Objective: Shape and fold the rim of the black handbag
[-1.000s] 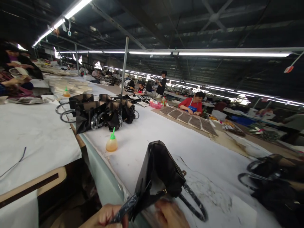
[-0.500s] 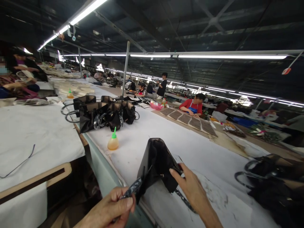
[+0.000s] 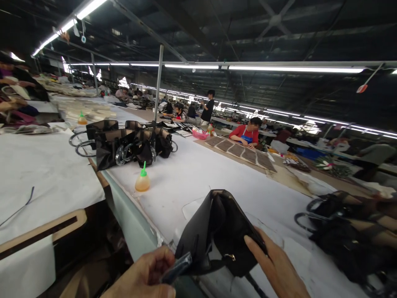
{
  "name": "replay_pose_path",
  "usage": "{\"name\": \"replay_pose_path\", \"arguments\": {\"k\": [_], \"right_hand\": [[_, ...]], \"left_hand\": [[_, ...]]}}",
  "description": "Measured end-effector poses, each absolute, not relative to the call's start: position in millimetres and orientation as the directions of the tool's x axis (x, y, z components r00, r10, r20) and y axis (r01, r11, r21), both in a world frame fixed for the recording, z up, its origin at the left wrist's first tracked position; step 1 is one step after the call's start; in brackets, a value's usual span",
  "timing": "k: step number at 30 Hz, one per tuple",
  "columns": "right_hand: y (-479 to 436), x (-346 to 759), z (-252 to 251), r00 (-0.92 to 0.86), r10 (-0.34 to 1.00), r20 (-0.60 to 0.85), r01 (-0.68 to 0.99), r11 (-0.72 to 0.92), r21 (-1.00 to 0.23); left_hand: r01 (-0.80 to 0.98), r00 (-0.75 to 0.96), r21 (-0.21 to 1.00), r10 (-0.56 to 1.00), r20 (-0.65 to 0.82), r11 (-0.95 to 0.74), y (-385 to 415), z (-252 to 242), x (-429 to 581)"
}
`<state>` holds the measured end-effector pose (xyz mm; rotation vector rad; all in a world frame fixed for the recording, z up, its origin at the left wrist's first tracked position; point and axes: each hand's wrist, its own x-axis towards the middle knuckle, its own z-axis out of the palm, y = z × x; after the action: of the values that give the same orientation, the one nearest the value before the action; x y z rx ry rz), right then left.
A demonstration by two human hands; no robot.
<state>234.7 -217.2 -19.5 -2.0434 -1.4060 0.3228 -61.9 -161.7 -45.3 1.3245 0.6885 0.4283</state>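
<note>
A black handbag is tilted at the table's near edge, its mouth and dark lining facing me. A small gold-coloured metal piece shows on the lining. My left hand is closed around the bag's plastic-wrapped handle. On the far side, my right hand pinches the bag's rim, thumb inside and fingers behind the wall. The other handle hangs below, close to my right wrist. Most of the bag's outer bottom is hidden from me.
Several black handbags stand at the back left, and more black bags lie at the right. A round bottle with a green nozzle stands on the white-covered table. A co-worker in red leans over brown panels.
The handbag has come nearer and tipped, so more of its lining shows. My right hand has shifted right and down with the rim. The whole view has moved slightly.
</note>
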Motion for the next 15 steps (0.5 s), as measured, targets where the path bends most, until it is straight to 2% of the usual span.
{"name": "replay_pose_path", "arguments": {"k": [3, 5, 6, 8, 10, 12, 15], "right_hand": [[-219, 233, -26, 0.444, 0.881, 0.161, 0.742, -0.261, -0.618], [-218, 230, -27, 0.460, 0.874, 0.156, 0.733, -0.275, -0.622], [-218, 228, -26, 0.465, 0.872, 0.153, 0.731, -0.280, -0.623], [-216, 224, -26, 0.469, 0.870, 0.151, 0.730, -0.285, -0.622], [-214, 222, -25, 0.467, 0.871, 0.150, 0.731, -0.285, -0.619], [-212, 221, -23, 0.464, 0.875, 0.140, 0.733, -0.290, -0.616], [-208, 219, -17, 0.458, 0.881, 0.119, 0.733, -0.299, -0.611]], "left_hand": [[0.245, 0.559, 0.969, 0.816, -0.148, 0.008, -158, -33, -53], [0.371, 0.418, 0.916, 0.908, -0.019, -0.151, -154, -16, -42], [0.408, 0.384, 0.878, 0.919, 0.083, -0.250, -152, -6, -32], [0.414, 0.421, 0.770, 0.852, 0.311, -0.486, -142, 15, -7], [0.485, 0.468, 0.626, 0.786, 0.404, -0.611, -128, 31, 25], [0.613, 0.490, 0.488, 0.783, 0.382, -0.622, -109, 38, 59], [0.726, 0.567, 0.336, 0.799, 0.203, -0.600, -83, 34, 99]]}}
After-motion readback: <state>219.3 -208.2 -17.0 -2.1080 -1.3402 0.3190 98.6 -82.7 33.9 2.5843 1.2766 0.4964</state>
